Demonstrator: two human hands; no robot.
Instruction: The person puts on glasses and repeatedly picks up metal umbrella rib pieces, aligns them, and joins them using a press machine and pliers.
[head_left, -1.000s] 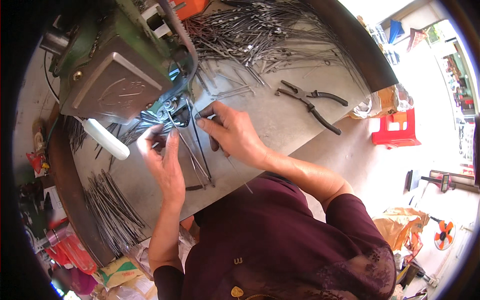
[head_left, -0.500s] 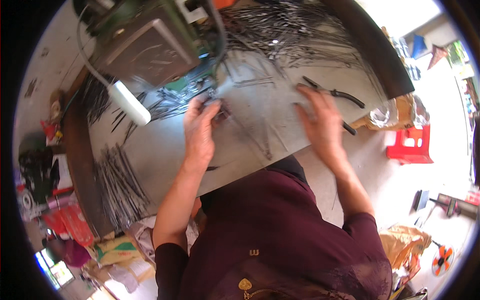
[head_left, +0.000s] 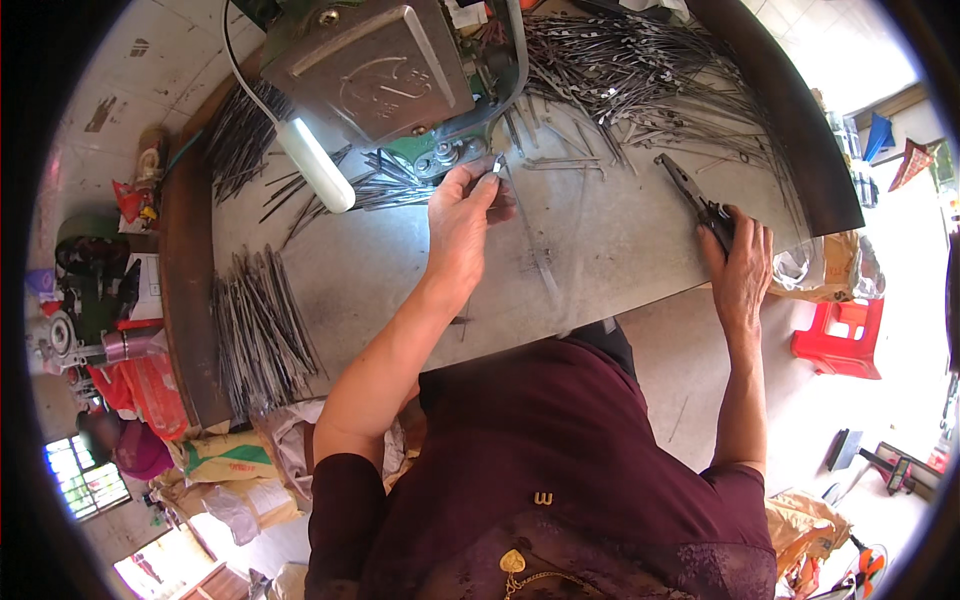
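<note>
Just below the machine head point(head_left: 370, 80), my left hand point(head_left: 460, 225) is closed in a pinch on a small shiny metal piece point(head_left: 498, 165); most of it is hidden by the fingers. To the right, my right hand point(head_left: 742, 265) wraps round the dark handles of pliers point(head_left: 687, 188), whose jaws point away to the upper left. The pliers' tips are over the grey worktable point(head_left: 400, 290). Under the head, beside my left hand, lies a heap of thin metal rods point(head_left: 385, 192).
Many thin rods point(head_left: 640, 75) are piled at the back right, and a bundle of rods point(head_left: 262, 330) lies front left. A white lamp point(head_left: 315, 165) hangs beside the machine. The table has a raised dark rim point(head_left: 800, 130). A red stool point(head_left: 840, 340) stands right.
My right hand has closed round the pliers, which it was open beside before, and their jaws have swung. My left hand stays near the machine head. The whole view has shifted.
</note>
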